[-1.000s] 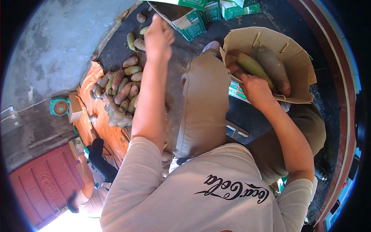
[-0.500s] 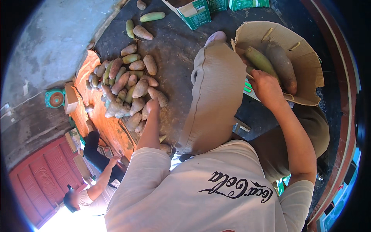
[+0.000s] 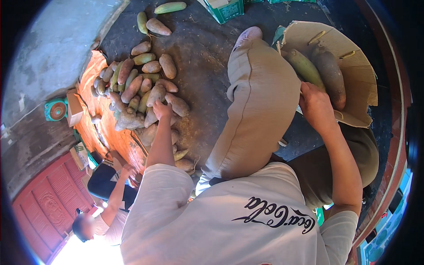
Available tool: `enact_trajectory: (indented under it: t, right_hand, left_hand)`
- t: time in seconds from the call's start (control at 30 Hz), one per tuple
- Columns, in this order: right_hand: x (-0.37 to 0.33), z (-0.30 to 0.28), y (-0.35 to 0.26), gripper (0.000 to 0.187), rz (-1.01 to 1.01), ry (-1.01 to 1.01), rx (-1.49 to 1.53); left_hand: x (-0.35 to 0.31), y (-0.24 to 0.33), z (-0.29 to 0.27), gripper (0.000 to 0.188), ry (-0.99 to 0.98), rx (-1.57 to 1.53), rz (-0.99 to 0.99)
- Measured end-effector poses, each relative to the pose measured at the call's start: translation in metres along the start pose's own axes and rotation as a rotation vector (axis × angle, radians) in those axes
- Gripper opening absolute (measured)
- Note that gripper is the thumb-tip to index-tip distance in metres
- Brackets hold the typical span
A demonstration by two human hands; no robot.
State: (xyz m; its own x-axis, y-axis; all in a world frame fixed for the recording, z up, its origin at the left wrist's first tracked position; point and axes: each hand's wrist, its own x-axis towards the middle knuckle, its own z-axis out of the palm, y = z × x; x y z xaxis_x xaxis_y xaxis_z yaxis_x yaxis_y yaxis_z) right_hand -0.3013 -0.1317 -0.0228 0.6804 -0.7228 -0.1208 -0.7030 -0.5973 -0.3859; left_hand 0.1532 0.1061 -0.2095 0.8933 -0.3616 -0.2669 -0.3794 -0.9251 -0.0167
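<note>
My left hand (image 3: pixel 163 111) is at the near side of a heap of long root vegetables. Its fingers are curled against the lower end of a brownish root vegetable (image 3: pixel 156 94) on top of the heap. My right hand (image 3: pixel 316 107) is closed on the near-left edge of an open cardboard box (image 3: pixel 360 86). Inside lie a green root vegetable (image 3: pixel 304 68) and a larger brown root vegetable (image 3: pixel 331 79), side by side. My wrist and fingers hide part of the box edge.
My bent leg (image 3: pixel 260 97) stands between heap and box. Loose roots, such as a green one (image 3: pixel 170 7), lie beyond the heap. A green carton (image 3: pixel 227 11) stands at the far side. Left are an orange sheet (image 3: pixel 95 123), a green fan (image 3: pixel 56 110) and another person (image 3: pixel 108 212).
My left hand has moved farther onto the heap, to the brownish root vegetable. My right hand stays at the box edge. The whole view has shifted slightly.
</note>
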Motion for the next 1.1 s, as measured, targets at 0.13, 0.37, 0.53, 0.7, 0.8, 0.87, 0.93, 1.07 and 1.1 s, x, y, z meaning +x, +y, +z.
enact_trajectory:
  t: [0.13, 0.37, 0.53, 0.7, 0.8, 0.87, 0.93, 1.07, 1.1]
  right_hand:
    - [-0.001, -0.001, 0.001, 0.020, 0.002, 0.004, 0.020]
    - [-0.001, 0.001, 0.005, 0.021, 0.008, 0.012, 0.045]
    - [0.003, 0.000, 0.001, 0.023, 0.012, -0.007, 0.066]
    - [0.004, -0.003, -0.001, 0.025, 0.049, -0.031, 0.072]
    - [0.004, -0.003, -0.002, 0.024, 0.034, 0.003, 0.074]
    - [0.005, -0.004, -0.005, 0.021, 0.016, 0.015, 0.072]
    - [0.004, -0.002, -0.003, 0.019, 0.041, 0.014, 0.051]
    - [0.002, -0.003, -0.002, 0.015, 0.042, 0.017, 0.049]
    - [0.002, -0.002, -0.002, 0.015, 0.010, 0.025, 0.059]
  left_hand:
    - [0.022, 0.010, -0.007, 0.075, -0.012, 0.070, 0.041]
    - [0.053, 0.023, -0.013, 0.082, -0.111, 0.228, 0.064]
    - [0.068, 0.013, -0.011, 0.082, -0.132, 0.285, 0.090]
    - [0.054, 0.042, -0.023, 0.071, -0.168, 0.508, 0.084]
    - [0.058, 0.024, -0.011, 0.058, -0.093, 0.563, 0.170]
    - [0.057, 0.016, -0.006, 0.050, -0.071, 0.542, 0.216]
    - [0.052, 0.019, -0.009, 0.053, -0.061, 0.555, 0.284]
    - [0.029, 0.027, -0.022, 0.065, -0.027, 0.538, 0.457]
    - [0.026, 0.026, -0.026, 0.065, -0.012, 0.538, 0.474]
